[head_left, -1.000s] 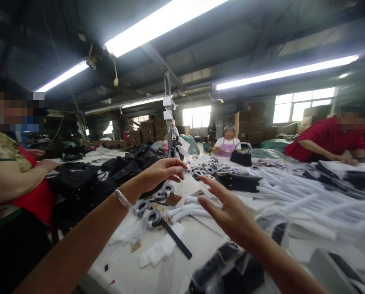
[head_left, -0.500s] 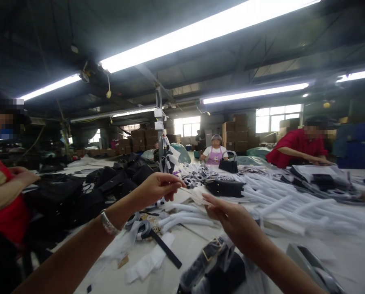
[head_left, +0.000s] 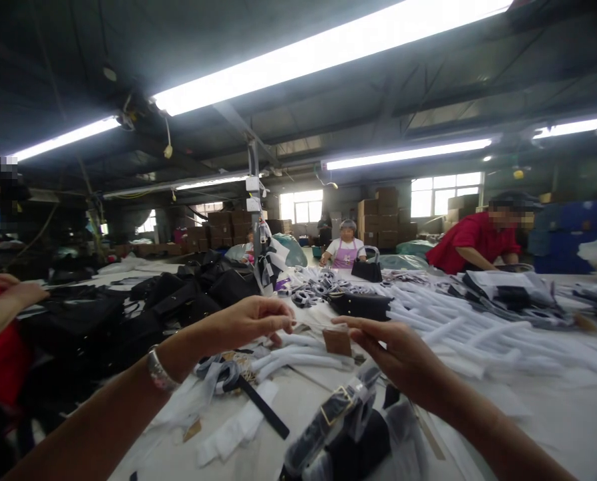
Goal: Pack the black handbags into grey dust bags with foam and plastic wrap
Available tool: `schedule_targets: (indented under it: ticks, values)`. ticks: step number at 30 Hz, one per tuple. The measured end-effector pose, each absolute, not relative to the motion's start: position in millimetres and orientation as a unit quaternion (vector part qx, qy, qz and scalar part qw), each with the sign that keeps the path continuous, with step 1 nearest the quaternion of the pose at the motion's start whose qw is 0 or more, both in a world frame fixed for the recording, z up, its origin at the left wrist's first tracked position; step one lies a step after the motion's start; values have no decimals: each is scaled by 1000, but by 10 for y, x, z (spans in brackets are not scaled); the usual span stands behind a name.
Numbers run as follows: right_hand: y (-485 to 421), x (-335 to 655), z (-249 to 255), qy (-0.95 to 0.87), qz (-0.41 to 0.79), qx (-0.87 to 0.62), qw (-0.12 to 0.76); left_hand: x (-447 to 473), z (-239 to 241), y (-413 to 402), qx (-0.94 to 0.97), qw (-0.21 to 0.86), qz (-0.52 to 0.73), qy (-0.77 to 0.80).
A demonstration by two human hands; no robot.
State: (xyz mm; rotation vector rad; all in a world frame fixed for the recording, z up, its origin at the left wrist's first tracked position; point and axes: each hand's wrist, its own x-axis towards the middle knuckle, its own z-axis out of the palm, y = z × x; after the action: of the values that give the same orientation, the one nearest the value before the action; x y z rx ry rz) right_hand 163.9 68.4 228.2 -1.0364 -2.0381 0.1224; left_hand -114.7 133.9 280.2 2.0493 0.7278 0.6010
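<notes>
My left hand (head_left: 266,319) is closed in a pinch on the end of a thin, pale string (head_left: 308,323) that runs across to my right hand. At the fingertips of my right hand (head_left: 386,337), thumb and fingers pinched together, hangs a small brown tag (head_left: 337,341). Both hands are held above the table. Below them, a black bag (head_left: 358,444) with a strap wrapped in clear plastic and a gold buckle (head_left: 336,406) lies near the front. A black strap (head_left: 263,409) rests on white wrapping sheets to the left.
Black bags (head_left: 178,300) are heaped at left; white padded rolls (head_left: 439,321) spread at right. A black bag (head_left: 361,306) lies beyond my hands. Co-workers stand at left, far side and right (head_left: 471,240). A post (head_left: 254,220) rises mid-table.
The brown tag now shows its flat face under my right fingertips; before, only a pale blurred strip showed there. My view has turned slightly right. The grey object at lower right is out of sight.
</notes>
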Motion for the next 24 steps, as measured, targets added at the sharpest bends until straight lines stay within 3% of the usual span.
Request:
schedule_targets:
  ticks: [5, 10, 18, 24]
  values:
    - [711, 1614, 2182, -817, 11, -398, 418, -1023, 2647, 1358, 693, 570, 360, 257]
    - [738, 1546, 2018, -807, 28, -391, 441, -931, 2537, 1370, 606, 642, 427, 197]
    - [663, 1311, 1771, -705, 41, -437, 557, -840, 2524, 1307, 584, 661, 450, 138]
    - [625, 1219, 1727, -699, 31, -443, 560, -810, 2524, 1192, 615, 632, 442, 164]
